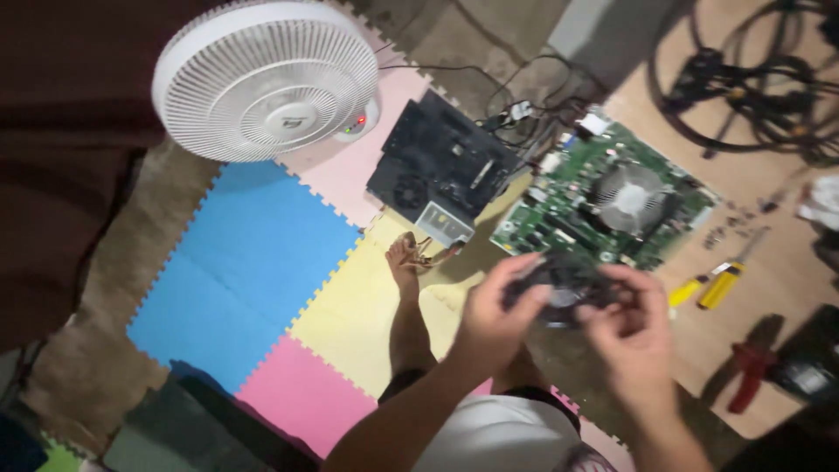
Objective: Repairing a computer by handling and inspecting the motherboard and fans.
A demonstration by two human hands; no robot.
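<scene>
Gripping a small black cooling fan (pixel 566 293) at lower centre-right of the frame, the left hand (pixel 491 316) and right hand (pixel 631 325) both curl their fingers around its edges, holding it in the air just below the green motherboard (pixel 603 205). A slip could drop it onto the board's heatsink (pixel 629 197), and the blur suggests an unsteady hold. Yellow-handled screwdrivers (pixel 710 284) lie near, right of the hands

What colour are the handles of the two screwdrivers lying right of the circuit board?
Yellow: both screwdrivers have yellow handles, seen in the head view.
</scene>
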